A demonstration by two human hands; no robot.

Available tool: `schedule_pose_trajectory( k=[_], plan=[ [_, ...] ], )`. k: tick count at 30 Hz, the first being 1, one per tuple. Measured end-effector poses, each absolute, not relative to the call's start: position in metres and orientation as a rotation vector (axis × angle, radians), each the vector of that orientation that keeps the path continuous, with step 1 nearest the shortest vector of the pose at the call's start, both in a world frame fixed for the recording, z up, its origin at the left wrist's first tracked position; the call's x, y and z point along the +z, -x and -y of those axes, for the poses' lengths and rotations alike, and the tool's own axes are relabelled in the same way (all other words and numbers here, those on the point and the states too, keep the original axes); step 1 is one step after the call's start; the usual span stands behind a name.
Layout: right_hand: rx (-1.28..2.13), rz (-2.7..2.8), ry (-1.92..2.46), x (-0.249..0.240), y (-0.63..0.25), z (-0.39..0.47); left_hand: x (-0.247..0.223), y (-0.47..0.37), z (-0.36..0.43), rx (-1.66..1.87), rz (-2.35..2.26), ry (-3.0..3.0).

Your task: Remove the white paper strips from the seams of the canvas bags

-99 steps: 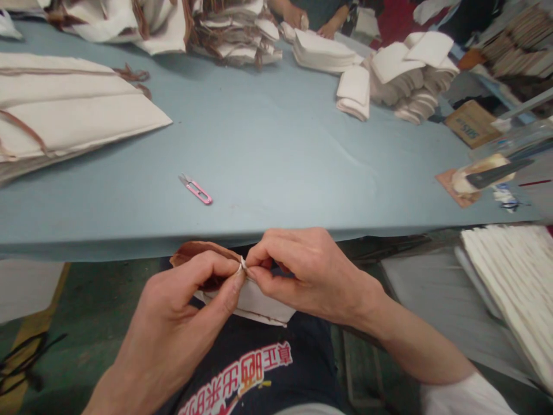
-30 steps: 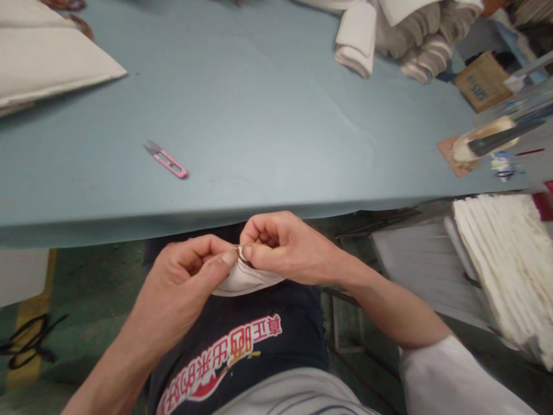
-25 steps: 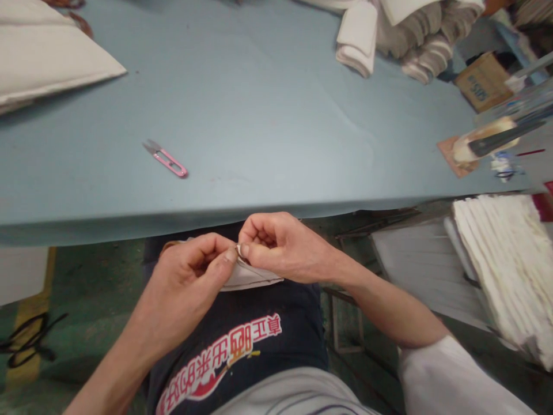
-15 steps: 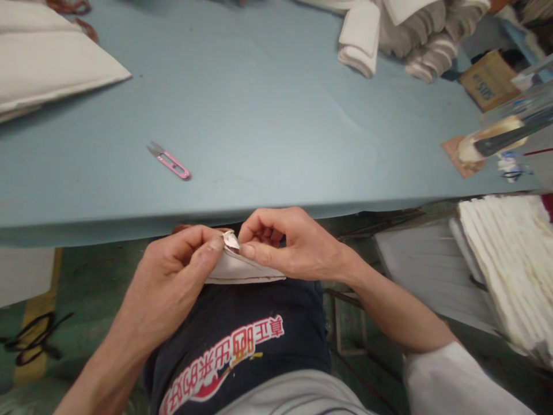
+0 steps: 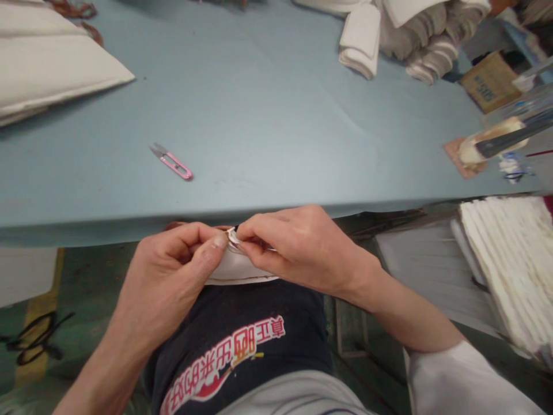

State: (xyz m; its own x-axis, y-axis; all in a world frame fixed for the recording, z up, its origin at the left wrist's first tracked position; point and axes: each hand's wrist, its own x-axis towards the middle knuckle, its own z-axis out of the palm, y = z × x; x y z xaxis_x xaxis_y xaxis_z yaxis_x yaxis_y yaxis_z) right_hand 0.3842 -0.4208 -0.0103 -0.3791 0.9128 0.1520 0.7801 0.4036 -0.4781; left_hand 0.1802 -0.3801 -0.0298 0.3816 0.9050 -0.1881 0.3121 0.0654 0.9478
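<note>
One white cloth piece [image 5: 237, 268], pinched from both sides

The cloth lies between your left hand [image 5: 166, 276] and right hand [image 5: 306, 248], on your side of the surface [image 5: 280, 144], above your dark printed garment [image 5: 268, 294]. From where your fingertips meet, its visible body spreads toward 6 o'clock, and its lower hem runs roughly from 9 to 3. Your left hand covers one end, so its full length cannot be told. Neither hand is nearer; both touch it.

Your left hand is closed, thumb and forefinger gripping a small white fold [image 5: 233, 235] from 9 o'clock. Your right hand pinches the same fold from 3 o'clock, with only a narrow gap between the fingertips. Pink-handled snips [image 5: 185, 172] lie near 11 o'clock, untouched by either hand.
</note>
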Motion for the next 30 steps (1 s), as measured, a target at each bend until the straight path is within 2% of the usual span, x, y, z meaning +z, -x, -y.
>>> schedule_pose_trajectory(
  k=[5, 9, 17, 25, 27, 30],
  plan=[
    [0.183, 2.395, 1.456, -0.009, -0.381, 0.422, -0.027, -0.18, 0.383, 0.693, -1.172, -1.516],
    [0.17, 2.394, 1.458, -0.008, -0.381, 0.422, -0.023, -0.181, 0.385, 0.715, -1.146, -1.524],
    [0.533, 2.292, 1.608, 0.001, -0.376, 0.416, -0.027, -0.18, 0.385, 0.718, -1.107, -1.523],
    [1.478, 1.736, 1.34, 0.002, -0.385, 0.4, -0.033, -0.172, 0.37, 0.662, -0.973, -1.51],
    [1.542, 1.685, 1.325, 0.003, -0.384, 0.398, -0.033, -0.167, 0.367, 0.64, -0.947, -1.538],
    [1.437, 1.75, 1.367, 0.005, -0.381, 0.397, -0.031, -0.163, 0.367, 0.597, -0.948, -1.631]
  ],
)
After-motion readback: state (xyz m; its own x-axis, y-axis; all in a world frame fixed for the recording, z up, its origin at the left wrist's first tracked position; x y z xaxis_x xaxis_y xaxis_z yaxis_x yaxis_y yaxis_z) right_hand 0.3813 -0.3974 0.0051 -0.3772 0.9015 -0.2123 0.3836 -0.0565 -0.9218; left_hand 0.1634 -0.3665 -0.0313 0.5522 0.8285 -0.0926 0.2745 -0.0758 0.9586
